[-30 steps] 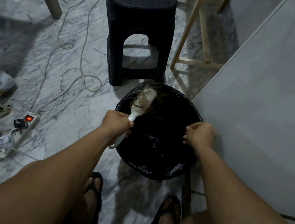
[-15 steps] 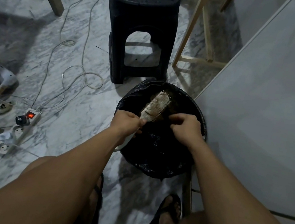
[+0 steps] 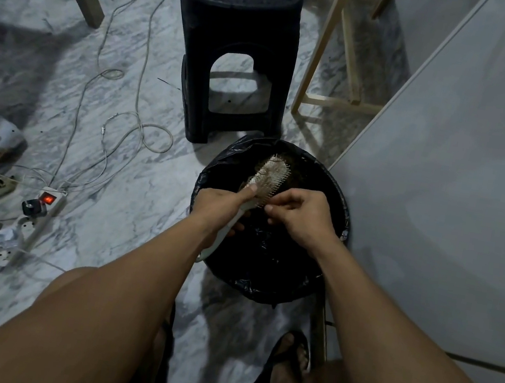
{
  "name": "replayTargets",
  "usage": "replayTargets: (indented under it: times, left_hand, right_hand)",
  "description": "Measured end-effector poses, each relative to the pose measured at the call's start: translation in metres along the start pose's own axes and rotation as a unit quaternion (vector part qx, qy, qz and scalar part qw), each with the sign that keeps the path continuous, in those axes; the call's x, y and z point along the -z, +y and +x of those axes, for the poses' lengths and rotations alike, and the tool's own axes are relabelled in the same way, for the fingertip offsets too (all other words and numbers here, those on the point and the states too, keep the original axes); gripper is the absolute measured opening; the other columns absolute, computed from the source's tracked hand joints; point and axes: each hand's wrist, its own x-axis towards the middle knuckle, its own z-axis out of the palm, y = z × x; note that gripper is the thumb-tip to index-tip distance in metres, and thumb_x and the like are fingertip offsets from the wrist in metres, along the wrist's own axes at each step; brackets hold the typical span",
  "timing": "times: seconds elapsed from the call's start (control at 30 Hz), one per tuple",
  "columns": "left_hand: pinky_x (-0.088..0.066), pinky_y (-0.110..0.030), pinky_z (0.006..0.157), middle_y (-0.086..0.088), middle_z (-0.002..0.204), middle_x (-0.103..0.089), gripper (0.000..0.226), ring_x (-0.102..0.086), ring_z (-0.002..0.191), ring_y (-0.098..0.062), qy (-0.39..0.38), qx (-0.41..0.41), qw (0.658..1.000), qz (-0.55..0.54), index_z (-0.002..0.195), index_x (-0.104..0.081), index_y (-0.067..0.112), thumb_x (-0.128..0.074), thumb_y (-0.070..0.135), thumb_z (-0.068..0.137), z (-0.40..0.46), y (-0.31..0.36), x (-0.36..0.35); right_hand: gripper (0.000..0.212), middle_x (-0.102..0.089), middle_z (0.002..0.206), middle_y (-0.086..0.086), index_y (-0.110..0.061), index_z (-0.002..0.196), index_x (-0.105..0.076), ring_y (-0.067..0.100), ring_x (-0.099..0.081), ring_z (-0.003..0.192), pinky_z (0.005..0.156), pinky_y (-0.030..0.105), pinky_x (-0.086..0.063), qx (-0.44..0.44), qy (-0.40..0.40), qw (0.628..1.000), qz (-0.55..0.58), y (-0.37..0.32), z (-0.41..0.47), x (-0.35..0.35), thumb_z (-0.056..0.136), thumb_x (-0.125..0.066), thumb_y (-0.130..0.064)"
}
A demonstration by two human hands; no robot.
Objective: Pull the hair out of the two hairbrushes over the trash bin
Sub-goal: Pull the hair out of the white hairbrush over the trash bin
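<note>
**Picking hair from brush over bin**

Bin (image 3: 257, 280), black-lined, set on the floor beside the wall, under both hands, likely so that loosened hair drops straight in. Brush (image 3: 269, 177) held over it, bristles up and matted with hair, head angled away for access. Left hand (image 3: 224, 201) wrapped round the handle, thumb along the neck for steadiness. Right hand (image 3: 299, 214) curled, fingertips pinching at the bristles' near edge; strands too fine to confirm. A second ago, off at the bin's right rim; now up against the brush. Second brush not seen.

No legible text anywhere (dim, blurry scene).
</note>
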Motion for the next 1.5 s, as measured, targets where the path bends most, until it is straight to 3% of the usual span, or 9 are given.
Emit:
replayTargets:
  times: [0.27, 0.4, 0.67, 0.9, 0.97, 1.07, 1.13, 1.3, 1.5]
  left_hand:
    - [-0.048, -0.025, 0.049, -0.007, 0.072, -0.073, 0.044, -0.057, 0.047, -0.017, 0.015, -0.003, 1.0, -0.004, 0.08, -0.076, 0.008, -0.073, 0.052, 0.079, 0.005, -0.002, 0.007]
    - [-0.049, -0.026, 0.052, -0.007, 0.076, -0.073, 0.043, -0.056, 0.05, -0.017, 0.016, -0.024, 1.0, 0.011, 0.086, -0.077, 0.008, -0.071, 0.051, 0.081, 0.005, -0.004, 0.008]
    - [-0.048, -0.027, 0.049, -0.006, 0.075, -0.071, 0.041, -0.055, 0.05, -0.018, 0.032, -0.034, 0.998, 0.031, 0.091, -0.077, 0.007, -0.073, 0.047, 0.081, 0.009, -0.006, 0.012]
    - [-0.047, -0.026, 0.047, -0.005, 0.073, -0.073, 0.042, -0.054, 0.046, -0.017, 0.006, -0.054, 0.996, 0.066, 0.095, -0.079, 0.011, -0.073, 0.05, 0.08, 0.009, -0.013, 0.004]
    - [-0.046, -0.026, 0.048, -0.004, 0.071, -0.073, 0.043, -0.055, 0.045, -0.016, 0.003, -0.06, 0.996, 0.066, 0.094, -0.08, 0.012, -0.073, 0.052, 0.078, 0.009, -0.013, 0.0]
    - [-0.047, -0.027, 0.05, -0.004, 0.07, -0.073, 0.044, -0.056, 0.046, -0.016, -0.001, -0.062, 0.996, 0.058, 0.094, -0.08, 0.013, -0.074, 0.054, 0.077, 0.009, -0.013, -0.003]
    - [-0.047, -0.027, 0.05, -0.004, 0.07, -0.073, 0.044, -0.056, 0.047, -0.017, 0.001, -0.066, 0.996, 0.055, 0.095, -0.08, 0.013, -0.074, 0.053, 0.076, 0.008, -0.012, -0.004]
    - [-0.047, -0.027, 0.052, -0.002, 0.069, -0.07, 0.044, -0.056, 0.049, -0.015, 0.012, -0.06, 0.997, 0.036, 0.094, -0.079, 0.012, -0.075, 0.052, 0.075, 0.007, -0.011, -0.003]
    - [-0.048, -0.026, 0.05, -0.003, 0.071, -0.068, 0.043, -0.055, 0.049, -0.017, 0.075, -0.044, 0.996, -0.01, 0.091, -0.076, 0.009, -0.075, 0.05, 0.077, 0.011, -0.003, 0.01]
  right_hand:
    - [0.019, -0.071, 0.058, 0.0, -0.022, 0.061, -0.071, 0.008, -0.067, 0.055, 0.06, 0.024, -0.052, -0.068, 0.079, 0.992, -0.075, 0.006, 0.01, 0.015, 0.075, -0.08, -0.012]
    - [0.021, -0.075, 0.074, 0.0, -0.026, 0.058, -0.069, 0.02, -0.071, 0.08, 0.081, 0.032, -0.058, -0.101, 0.174, 0.973, -0.111, 0.013, 0.016, 0.02, 0.074, -0.076, -0.013]
    - [0.025, -0.073, 0.108, 0.017, -0.012, 0.101, -0.077, 0.037, -0.065, 0.106, 0.093, 0.033, -0.049, -0.188, 0.299, 0.929, -0.114, 0.015, 0.015, 0.038, 0.084, -0.06, -0.008]
    - [0.017, -0.074, 0.089, -0.002, -0.028, 0.075, -0.072, 0.02, -0.069, 0.092, 0.088, 0.033, -0.055, -0.125, 0.131, 0.983, -0.016, 0.014, 0.021, 0.026, 0.07, -0.068, -0.013]
    - [0.015, -0.073, 0.091, -0.001, -0.025, 0.085, -0.07, 0.018, -0.07, 0.092, 0.079, 0.032, -0.053, -0.131, 0.069, 0.988, 0.054, 0.009, 0.019, 0.02, 0.071, -0.074, -0.021]
    - [0.049, -0.074, 0.1, 0.001, -0.017, 0.11, -0.059, 0.014, -0.072, 0.086, 0.07, 0.03, -0.051, -0.159, -0.043, 0.98, 0.107, 0.004, 0.015, 0.013, 0.072, -0.081, -0.037]
    - [0.052, -0.076, 0.097, 0.005, -0.012, 0.111, -0.06, 0.013, -0.072, 0.08, 0.065, 0.027, -0.05, -0.157, -0.073, 0.977, 0.12, 0.004, 0.012, 0.01, 0.071, -0.083, -0.036]
    - [0.028, -0.073, 0.08, 0.014, -0.002, 0.102, -0.062, 0.018, -0.067, 0.066, 0.073, 0.034, -0.054, -0.145, -0.031, 0.979, 0.137, 0.004, 0.01, 0.008, 0.078, -0.075, 0.002]
    - [0.017, -0.073, 0.066, 0.009, -0.012, 0.068, -0.071, 0.016, -0.068, 0.057, 0.062, 0.029, -0.055, -0.142, 0.057, 0.985, 0.074, 0.01, 0.018, 0.02, 0.073, -0.076, 0.003]
